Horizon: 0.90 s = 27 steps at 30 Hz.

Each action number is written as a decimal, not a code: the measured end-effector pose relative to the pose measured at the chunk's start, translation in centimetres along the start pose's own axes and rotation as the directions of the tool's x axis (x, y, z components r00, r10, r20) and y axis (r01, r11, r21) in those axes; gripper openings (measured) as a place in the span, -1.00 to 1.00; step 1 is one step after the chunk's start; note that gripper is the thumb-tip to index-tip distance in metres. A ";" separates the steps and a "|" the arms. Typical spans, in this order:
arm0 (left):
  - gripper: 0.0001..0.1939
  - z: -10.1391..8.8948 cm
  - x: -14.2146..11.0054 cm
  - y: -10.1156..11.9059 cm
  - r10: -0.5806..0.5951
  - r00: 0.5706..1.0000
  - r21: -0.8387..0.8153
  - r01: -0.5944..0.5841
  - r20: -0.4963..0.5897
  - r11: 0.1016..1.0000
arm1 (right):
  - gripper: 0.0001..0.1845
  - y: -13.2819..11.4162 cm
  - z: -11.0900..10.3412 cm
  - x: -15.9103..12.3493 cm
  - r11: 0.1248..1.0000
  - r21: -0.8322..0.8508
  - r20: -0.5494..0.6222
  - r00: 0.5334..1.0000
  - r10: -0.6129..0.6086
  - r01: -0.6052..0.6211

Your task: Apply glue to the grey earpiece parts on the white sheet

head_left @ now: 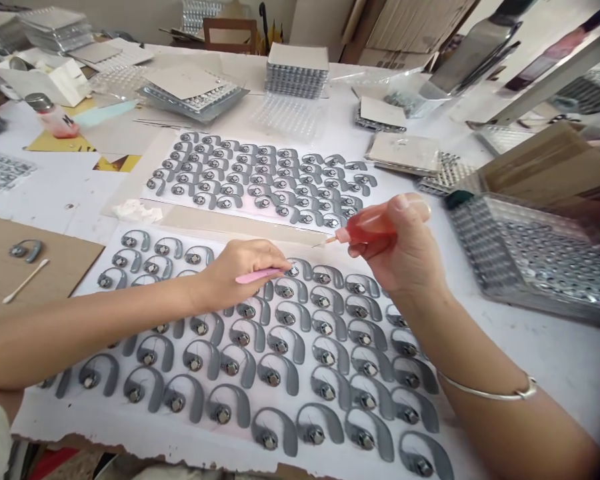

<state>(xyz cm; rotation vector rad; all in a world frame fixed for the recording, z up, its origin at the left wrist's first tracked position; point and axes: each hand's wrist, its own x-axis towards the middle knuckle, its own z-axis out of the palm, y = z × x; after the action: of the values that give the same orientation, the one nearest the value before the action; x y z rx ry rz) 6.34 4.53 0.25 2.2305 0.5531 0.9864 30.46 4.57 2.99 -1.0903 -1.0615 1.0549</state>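
Observation:
Rows of grey ear-hook earphone shells (325,299) lie on a white sheet in front of me, each with a round metallic part and thin wires. My left hand (250,263) is closed on pink tweezers (260,275), whose tip is at a shell in the upper row. In my right hand (407,247) is a squeeze bottle (375,225) of red liquid, tilted sideways with its thin needle pointing left. The needle tip hangs above the sheet's far edge, a little right of my left hand and apart from the shells.
A second sheet of shells (260,180) lies farther back. On the left, a cardboard piece (75,257) carries one shell and a cotton swab (26,281). Stacked plastic trays (297,70) stand behind. To the right are a filled tray (545,247) and a cardboard box (550,163).

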 end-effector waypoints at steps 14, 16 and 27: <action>-0.78 1.2 -1.3 -1.0 0.350 0.918 0.439 -0.396 0.185 0.806 | -0.75 3.0 0.7 -2.4 0.887 -0.318 -0.032 0.931 -0.363 0.335; -0.79 1.6 -1.4 -1.0 0.379 0.908 0.484 -0.416 0.177 0.770 | -0.73 3.4 0.6 -2.4 0.828 -0.392 -0.001 0.899 -0.438 0.402; -0.82 2.4 -1.1 0.0 0.378 0.915 0.646 -0.374 0.140 0.665 | -0.79 3.9 0.8 -2.7 0.698 -0.467 0.140 0.825 -0.548 0.543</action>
<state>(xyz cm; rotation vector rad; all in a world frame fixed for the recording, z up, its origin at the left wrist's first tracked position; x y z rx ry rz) 7.43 2.94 -1.52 3.0870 0.5017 1.1164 28.80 2.58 -1.07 -1.0590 -1.5783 0.2907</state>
